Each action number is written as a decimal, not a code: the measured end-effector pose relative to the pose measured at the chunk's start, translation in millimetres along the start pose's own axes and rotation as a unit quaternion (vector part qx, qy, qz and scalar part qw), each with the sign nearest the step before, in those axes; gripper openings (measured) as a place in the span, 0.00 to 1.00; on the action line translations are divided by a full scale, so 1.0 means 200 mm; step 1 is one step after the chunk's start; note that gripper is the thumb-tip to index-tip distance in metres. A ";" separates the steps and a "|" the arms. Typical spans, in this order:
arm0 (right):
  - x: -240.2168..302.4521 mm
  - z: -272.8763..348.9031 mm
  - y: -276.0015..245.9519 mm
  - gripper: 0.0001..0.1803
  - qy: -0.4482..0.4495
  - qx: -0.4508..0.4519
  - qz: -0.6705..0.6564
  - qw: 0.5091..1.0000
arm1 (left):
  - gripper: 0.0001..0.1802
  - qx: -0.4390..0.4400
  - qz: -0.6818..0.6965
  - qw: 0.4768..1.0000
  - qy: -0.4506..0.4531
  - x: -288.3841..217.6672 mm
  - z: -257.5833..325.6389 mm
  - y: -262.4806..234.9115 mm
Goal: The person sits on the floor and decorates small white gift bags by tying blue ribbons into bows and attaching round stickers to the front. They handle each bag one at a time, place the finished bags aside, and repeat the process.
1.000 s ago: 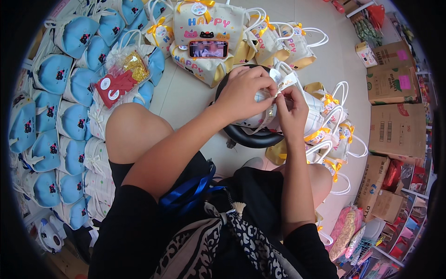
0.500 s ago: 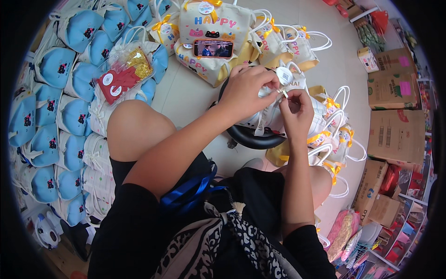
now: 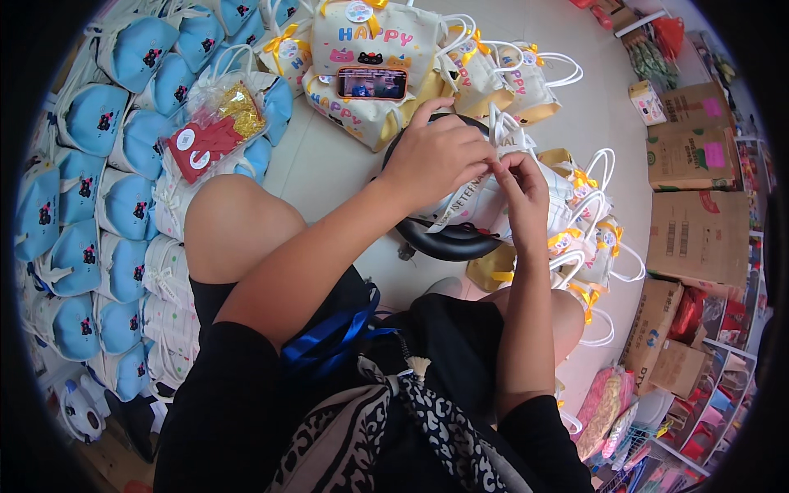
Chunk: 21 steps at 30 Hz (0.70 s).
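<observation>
In front of me a white bag [image 3: 485,215] lies on a round black stool [image 3: 448,245]. A white ribbon with dark print [image 3: 454,205] runs over the bag, one tail hanging toward me. My left hand [image 3: 440,160] comes over the bag from the left, its thumb and forefinger pinched on the ribbon where it meets the handles. Against those fingertips, my right hand [image 3: 526,193] is also closed in a pinch on the ribbon. The fingers cover the spot where the ribbon crosses itself. White rope handles [image 3: 508,127] rise just beyond the hands.
Rows of blue-bottomed bags [image 3: 94,119] are stacked on the left, with a plastic packet of red and gold pieces [image 3: 205,144] on top. Finished-looking cream bags with yellow bows [image 3: 374,37] stand beyond, a phone [image 3: 371,83] propped on them. Cardboard boxes [image 3: 699,234] line the right.
The round white tag that showed between my hands is out of sight now. Both hands have drawn closer together at the ribbon, and its printed tail lies stretched more to the left.
</observation>
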State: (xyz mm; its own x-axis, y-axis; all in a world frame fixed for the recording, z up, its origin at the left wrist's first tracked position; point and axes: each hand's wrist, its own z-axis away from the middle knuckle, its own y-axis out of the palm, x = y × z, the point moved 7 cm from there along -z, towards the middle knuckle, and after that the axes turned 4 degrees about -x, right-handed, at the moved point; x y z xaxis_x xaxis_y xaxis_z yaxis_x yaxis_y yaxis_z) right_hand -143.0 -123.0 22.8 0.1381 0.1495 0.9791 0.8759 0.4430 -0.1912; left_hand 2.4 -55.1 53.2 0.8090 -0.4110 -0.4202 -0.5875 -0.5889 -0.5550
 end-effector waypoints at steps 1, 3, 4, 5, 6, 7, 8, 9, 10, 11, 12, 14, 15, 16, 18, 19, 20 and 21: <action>0.00 0.00 0.00 0.03 0.001 -0.004 -0.005 1.000 | 0.07 0.006 -0.001 1.000 -0.004 0.00 0.00 0.00; 0.00 0.00 -0.01 0.04 0.004 -0.014 -0.015 1.000 | 0.06 0.018 -0.003 1.000 -0.013 0.00 0.00 0.02; -0.01 0.00 -0.01 0.05 0.010 -0.015 -0.015 1.000 | 0.06 0.028 -0.007 0.999 -0.020 0.01 0.00 0.03; -0.02 0.00 -0.02 0.05 0.017 -0.016 -0.015 1.000 | 0.07 0.038 -0.012 0.999 -0.027 0.02 0.00 0.05; -0.03 -0.01 -0.03 0.06 0.023 -0.017 -0.016 0.999 | 0.07 0.048 -0.017 0.998 -0.035 0.02 0.00 0.06; -0.04 -0.01 -0.03 0.06 0.039 -0.026 -0.046 0.998 | 0.08 0.058 -0.002 0.997 -0.047 0.04 0.01 0.07; -0.06 -0.02 -0.02 0.05 0.054 -0.036 -0.076 0.995 | 0.09 0.068 0.013 0.996 -0.058 0.06 0.01 0.07; -0.06 -0.02 -0.04 0.04 0.068 -0.050 -0.102 0.991 | 0.09 0.076 0.033 0.994 -0.066 0.06 0.01 0.08; -0.06 -0.03 -0.06 0.04 0.062 -0.053 -0.094 0.992 | 0.10 0.075 0.062 0.992 -0.083 0.07 0.01 0.08; -0.09 -0.04 -0.08 0.04 0.056 -0.056 -0.086 0.993 | 0.10 0.074 0.090 0.988 -0.099 0.08 0.02 0.09; -0.11 -0.05 -0.09 0.03 0.050 -0.056 -0.081 0.994 | 0.10 0.073 0.114 0.984 -0.117 0.09 0.02 0.08; -0.12 -0.05 -0.10 0.06 0.003 -0.059 0.036 0.998 | 0.10 0.077 0.147 0.975 -0.151 0.13 0.04 0.09; -0.11 -0.05 -0.09 0.07 -0.020 -0.060 0.093 0.994 | 0.10 0.080 0.162 0.969 -0.168 0.14 0.04 0.09; -0.08 -0.04 -0.08 0.11 -0.068 -0.057 0.119 0.989 | 0.10 0.053 0.162 0.971 -0.166 0.15 0.04 0.08; -0.05 -0.03 -0.07 0.12 -0.080 -0.052 0.118 0.988 | 0.10 0.063 0.154 0.974 -0.155 0.14 0.02 0.06; -0.04 -0.03 -0.06 0.12 -0.086 -0.050 0.118 0.988 | 0.10 0.069 0.150 0.975 -0.150 0.13 0.01 0.05; -0.03 -0.03 -0.05 0.11 -0.100 -0.054 0.138 0.984 | 0.10 0.069 0.142 0.977 -0.143 0.12 0.01 0.05; -0.02 -0.03 -0.05 0.10 -0.114 -0.058 0.156 0.979 | 0.10 0.070 0.133 0.979 -0.136 0.12 0.01 0.04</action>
State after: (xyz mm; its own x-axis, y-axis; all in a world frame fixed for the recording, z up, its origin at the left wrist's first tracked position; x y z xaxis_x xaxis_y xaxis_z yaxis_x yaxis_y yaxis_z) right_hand -148.7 -133.8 21.5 0.3122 0.4615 0.8304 0.8558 0.2429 -0.4568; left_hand 15.9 -68.3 36.8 0.6025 -0.3256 -0.7287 -0.7895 -0.3767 -0.4845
